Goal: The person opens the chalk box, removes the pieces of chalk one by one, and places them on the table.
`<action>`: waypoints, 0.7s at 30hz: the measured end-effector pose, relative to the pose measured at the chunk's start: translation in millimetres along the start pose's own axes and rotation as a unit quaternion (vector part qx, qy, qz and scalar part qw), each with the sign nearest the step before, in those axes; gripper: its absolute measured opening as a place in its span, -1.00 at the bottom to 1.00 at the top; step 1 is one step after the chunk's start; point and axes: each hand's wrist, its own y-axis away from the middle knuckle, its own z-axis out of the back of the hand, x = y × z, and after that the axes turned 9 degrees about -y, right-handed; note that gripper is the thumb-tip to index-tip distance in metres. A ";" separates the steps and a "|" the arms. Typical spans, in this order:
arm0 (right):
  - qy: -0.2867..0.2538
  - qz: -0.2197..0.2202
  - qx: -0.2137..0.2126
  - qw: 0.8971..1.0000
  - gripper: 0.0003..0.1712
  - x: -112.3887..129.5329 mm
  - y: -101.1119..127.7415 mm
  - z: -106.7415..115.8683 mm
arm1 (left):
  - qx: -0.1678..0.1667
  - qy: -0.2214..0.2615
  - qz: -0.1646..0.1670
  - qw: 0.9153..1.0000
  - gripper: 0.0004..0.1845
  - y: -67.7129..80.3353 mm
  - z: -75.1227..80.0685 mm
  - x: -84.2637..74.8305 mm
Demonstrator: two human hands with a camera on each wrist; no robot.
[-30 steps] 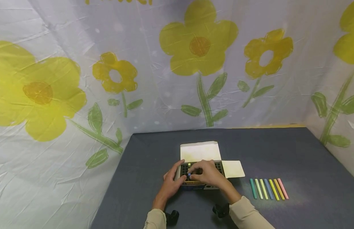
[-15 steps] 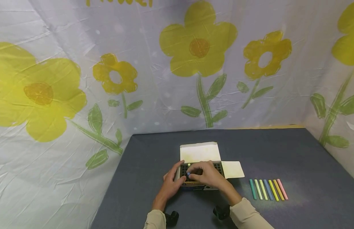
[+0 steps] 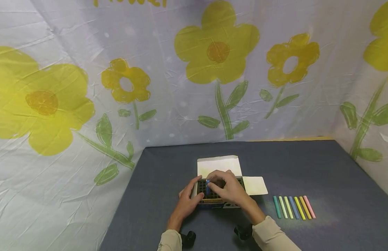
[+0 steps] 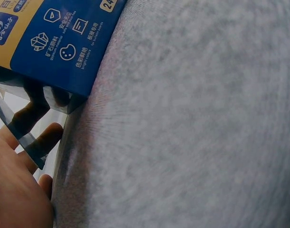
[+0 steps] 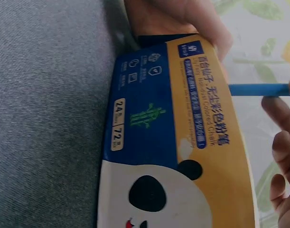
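Observation:
A blue chalk stick (image 3: 208, 187) stands upright over the chalk box (image 3: 211, 206), its lower end at the holes of the dark insert. My right hand (image 3: 230, 190) pinches its upper part between thumb and fingertips. In the right wrist view, a long piece of the blue chalk (image 5: 258, 90) shows beyond the box's printed side (image 5: 152, 111). My left hand (image 3: 186, 200) holds the left end of the box, thumb at the near edge and fingers along the side. Part of the insert is hidden behind my right hand.
The white lid (image 3: 217, 165) stands open at the back, and a white side flap (image 3: 256, 185) extends right. Several coloured chalk sticks (image 3: 295, 207) lie in a row on the dark table (image 3: 332, 181) to the right. A flower-printed cloth (image 3: 169, 69) hangs behind.
My right hand has risen slightly with the blue chalk; earlier only its top showed, now much more stands above the insert. My left hand and the box stay in place.

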 end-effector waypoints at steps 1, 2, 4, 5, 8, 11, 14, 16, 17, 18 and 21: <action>-0.006 0.003 -0.007 1.000 -0.83 -0.3 -0.4 1.2 | -0.001 0.000 0.000 1.000 -0.33 0.1 -0.1 -0.2; -0.012 0.004 -0.013 1.000 -0.82 -1.0 -0.7 2.4 | -0.002 -0.001 0.000 1.000 -0.33 0.0 -0.3 -0.3; -0.031 0.005 -0.022 0.999 -0.80 -1.9 -0.7 5.4 | -0.003 -0.002 0.001 1.000 -0.33 0.0 -0.4 -0.9; -0.041 0.003 -0.025 0.999 -0.79 -2.2 -0.5 7.1 | -0.004 -0.003 0.001 1.000 -0.33 0.1 -0.3 -1.4; -0.079 -0.014 -0.031 0.996 -0.79 -1.6 1.3 12.9 | -0.006 -0.003 0.001 1.000 -0.32 -0.5 -0.4 -1.9; -0.114 -0.035 -0.035 0.992 -0.80 -0.8 3.9 19.5 | -0.009 -0.003 0.005 1.000 -0.32 -0.6 -0.4 -3.3; -0.131 -0.047 -0.036 0.990 -0.81 -2.2 7.7 27.0 | -0.011 -0.004 0.012 1.000 -0.32 -0.3 -0.9 -4.0; -0.133 -0.052 -0.037 0.989 -0.80 -4.1 11.0 32.8 | -0.010 -0.003 0.016 1.000 -0.32 0.3 -1.2 -4.0; -0.132 -0.055 -0.039 0.989 -0.80 -5.0 13.0 36.2 | -0.010 -0.003 0.019 1.000 -0.33 0.6 -1.4 -3.7; -0.130 -0.058 -0.042 0.989 -0.80 -6.1 15.2 39.7 | -0.010 -0.004 0.021 1.000 -0.33 0.9 -1.6 -3.5; -0.125 -0.070 -0.057 0.988 -0.79 -9.8 22.2 51.3 | -0.009 -0.004 0.026 1.000 -0.33 1.7 -1.6 -3.4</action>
